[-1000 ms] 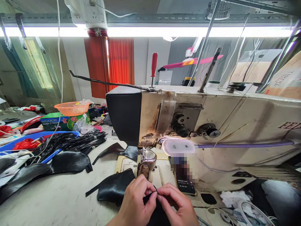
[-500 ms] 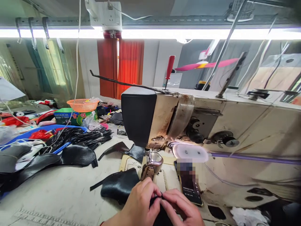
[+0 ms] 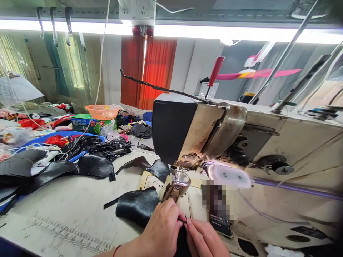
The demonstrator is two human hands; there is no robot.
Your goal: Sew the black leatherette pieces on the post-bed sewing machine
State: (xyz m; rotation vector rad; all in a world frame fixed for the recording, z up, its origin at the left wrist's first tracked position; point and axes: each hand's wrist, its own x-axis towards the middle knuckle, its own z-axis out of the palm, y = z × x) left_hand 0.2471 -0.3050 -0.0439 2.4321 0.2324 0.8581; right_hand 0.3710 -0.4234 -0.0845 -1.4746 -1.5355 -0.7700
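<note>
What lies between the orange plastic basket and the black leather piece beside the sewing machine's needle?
A bundle of thin black strips and a curved black leather offcut, seen in the head view.

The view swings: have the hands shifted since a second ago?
No: left hand and right hand still pinch the black piece just before the presser foot.

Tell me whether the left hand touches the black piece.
Touching. Head view: the left hand pinches the black piece at its top edge, opposite the right hand.

Black leather piece [image 3: 136, 210], cream sewing machine [image 3: 268, 142], orange basket [image 3: 102, 111]
</note>
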